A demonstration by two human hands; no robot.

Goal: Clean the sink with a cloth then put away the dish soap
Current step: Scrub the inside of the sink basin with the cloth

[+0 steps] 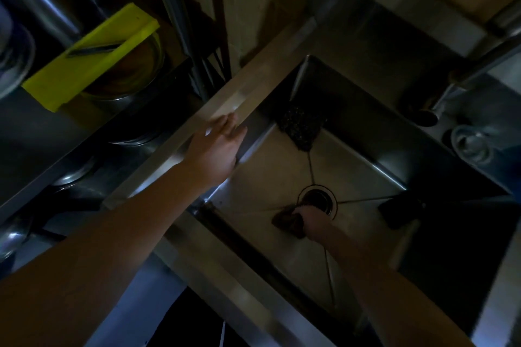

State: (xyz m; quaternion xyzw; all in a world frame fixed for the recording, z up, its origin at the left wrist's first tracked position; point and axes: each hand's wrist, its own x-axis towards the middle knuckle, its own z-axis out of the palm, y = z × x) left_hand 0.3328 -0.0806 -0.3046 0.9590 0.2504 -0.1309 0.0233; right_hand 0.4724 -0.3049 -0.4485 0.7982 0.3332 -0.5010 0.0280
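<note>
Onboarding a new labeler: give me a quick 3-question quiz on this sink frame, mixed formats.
1. True or false: the right hand grips the cloth beside the drain.
2. Where does the left hand rest? A) on the sink rim B) on the faucet C) on the basin floor
3. Fill in: the slicer on the left shelf is ____ in colour.
Key: 1 true; 2 A; 3 yellow.

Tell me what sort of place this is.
Probably a commercial kitchen's wash area: a deep stainless steel sink, metal bowls shelved beside it under a yellow slicer, and the right hand gripping a cloth near the drain.
</note>
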